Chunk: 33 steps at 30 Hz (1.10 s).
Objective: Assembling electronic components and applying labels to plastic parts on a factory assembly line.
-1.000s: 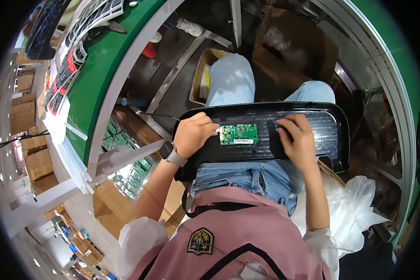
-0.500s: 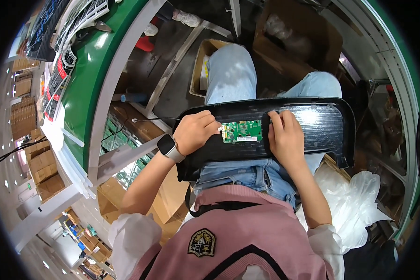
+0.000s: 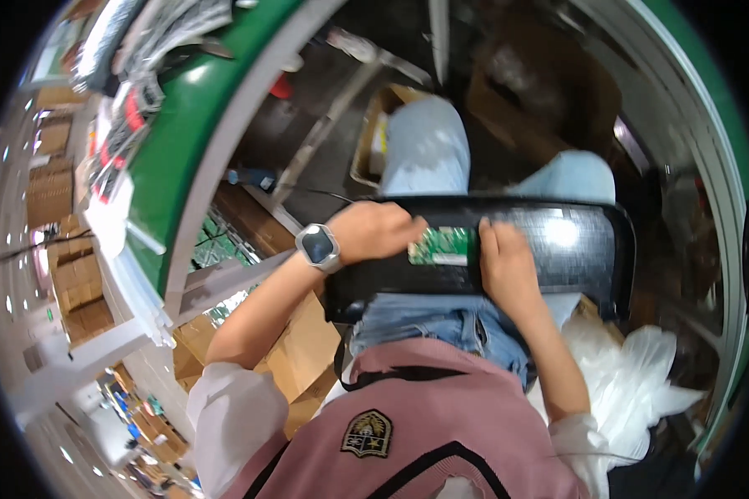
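Observation:
A long black plastic panel [image 3: 570,270] lies across my lap. On its middle is a small green circuit board [image 3: 445,239] with a white label strip along its lower edge. My left hand [image 3: 376,233], with a watch on the wrist, reaches over the board's left end. Its fingers are bent and closed at that edge; whatever they pinch is hidden and blurred. At the board's right end, my right hand [image 3: 508,259] rests with curled fingers against the panel. What sits beneath those fingertips cannot be made out. A thin dark cable [image 3: 329,195] runs toward the panel behind my left hand.
A green worktable [image 3: 154,166] with parts on it curves along the left. Cardboard boxes stand below, one open carton [image 3: 374,137] beyond my knee and another [image 3: 304,349] by my left elbow. White plastic bags [image 3: 628,382] bunch at my right side.
My left hand has shifted right, its fingertips now overlapping the board's left end, and the wrist has turned to show more of the watch face. The whole view has moved slightly and blurred.

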### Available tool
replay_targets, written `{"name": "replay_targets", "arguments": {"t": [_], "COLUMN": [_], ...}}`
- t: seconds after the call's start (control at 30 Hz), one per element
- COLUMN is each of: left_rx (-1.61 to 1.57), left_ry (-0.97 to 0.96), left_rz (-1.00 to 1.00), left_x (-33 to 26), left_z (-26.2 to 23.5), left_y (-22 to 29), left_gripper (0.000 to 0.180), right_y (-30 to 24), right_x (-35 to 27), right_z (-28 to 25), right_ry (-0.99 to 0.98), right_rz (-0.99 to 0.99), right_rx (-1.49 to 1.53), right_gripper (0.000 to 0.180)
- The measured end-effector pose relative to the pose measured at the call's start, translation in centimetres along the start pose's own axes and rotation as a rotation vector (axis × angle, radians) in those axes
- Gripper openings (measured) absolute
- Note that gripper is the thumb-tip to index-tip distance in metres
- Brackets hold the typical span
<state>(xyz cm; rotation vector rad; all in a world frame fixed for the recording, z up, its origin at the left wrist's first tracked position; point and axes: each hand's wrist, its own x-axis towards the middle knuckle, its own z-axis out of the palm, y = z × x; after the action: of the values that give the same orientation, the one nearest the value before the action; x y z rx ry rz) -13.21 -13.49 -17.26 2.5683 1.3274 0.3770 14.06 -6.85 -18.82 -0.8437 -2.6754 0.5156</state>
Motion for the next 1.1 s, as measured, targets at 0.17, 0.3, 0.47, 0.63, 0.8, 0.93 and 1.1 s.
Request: {"name": "replay_targets", "arguments": {"t": [0.17, 0.3, 0.47, 0.63, 0.8, 0.93, 1.1], "left_rx": [0.083, 0.117, -0.105, 0.35, 0.625, 0.745, 0.453], "left_ry": [0.109, 0.112, 0.193, 1.032, 0.814, 0.725, 1.062], "left_rz": [0.194, 0.134, 0.07, -0.843, -1.594, -1.609, -1.478], "left_x": [1.7, 1.0, 2.1, -4.8, -20.6, -23.5, -19.9], "left_z": [1.2, 2.2, -9.6, -20.8, -25.2, -23.4, -23.3], "left_y": [-0.3, 0.2, 4.3, -1.7, -12.9, -16.6, -15.6], "left_gripper": [0.045, 0.035, 0.022, 0.021, 0.07, 0.087, 0.068], "right_y": [0.3, 0.2, -5.2, -12.6, -18.4, -17.7, -15.3], "right_x": [-1.1, -1.2, 3.1, 7.9, 7.5, 8.7, 9.8], "right_z": [0.7, 0.7, -8.8, -20.7, -27.8, -23.8, -20.4], "right_ry": [-0.062, -0.041, -0.013, 0.303, -0.336, -0.171, 0.203], "right_rz": [0.035, -0.013, 0.084, -0.881, -0.385, -0.488, -0.587], "right_rx": [0.067, 0.011, 0.594, 0.727, 0.726, 0.775, 0.754], "right_gripper": [0.041, 0.038, 0.022, 0.014, 0.011, 0.011, 0.014]}}
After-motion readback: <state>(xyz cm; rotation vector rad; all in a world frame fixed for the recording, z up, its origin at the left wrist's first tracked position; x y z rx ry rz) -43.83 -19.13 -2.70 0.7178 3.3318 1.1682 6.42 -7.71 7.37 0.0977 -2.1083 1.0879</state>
